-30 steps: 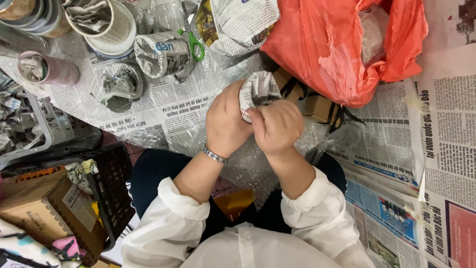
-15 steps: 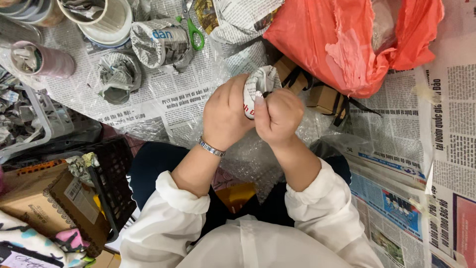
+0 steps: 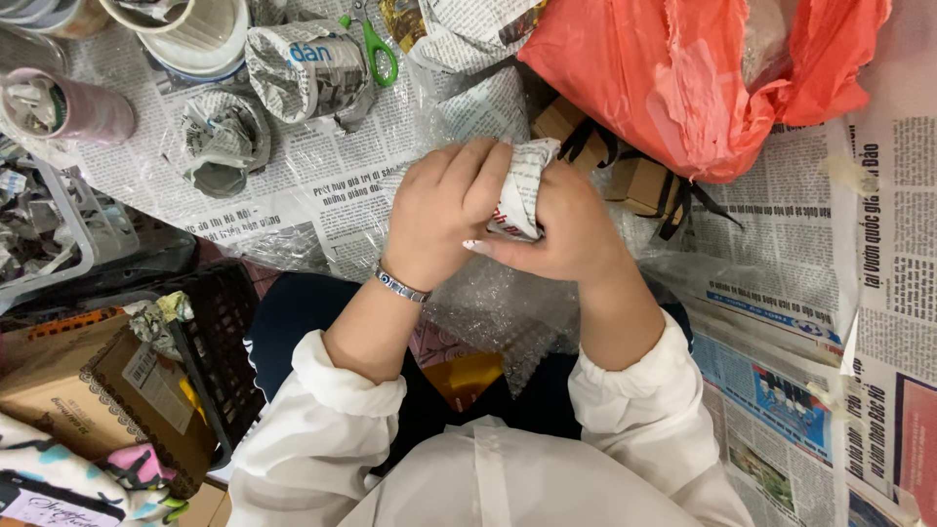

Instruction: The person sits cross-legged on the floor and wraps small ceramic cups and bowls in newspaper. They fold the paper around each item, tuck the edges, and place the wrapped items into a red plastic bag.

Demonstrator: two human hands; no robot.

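The fingers [image 3: 478,181] of the left hand [image 3: 439,215] and the right hand [image 3: 566,234] are closing together around a small newspaper-wrapped bundle [image 3: 520,190], holding it just above a sheet of bubble wrap [image 3: 498,312] on the newspaper-covered surface [image 3: 781,244]. An orange plastic bag [image 3: 683,78] is lying just beyond; green-handled scissors [image 3: 376,49] are resting farther off.

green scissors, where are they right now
In the head view the green scissors lie at the top, left of centre, on the newspaper-covered table, tucked against a newspaper-wrapped bundle and above the left hand.
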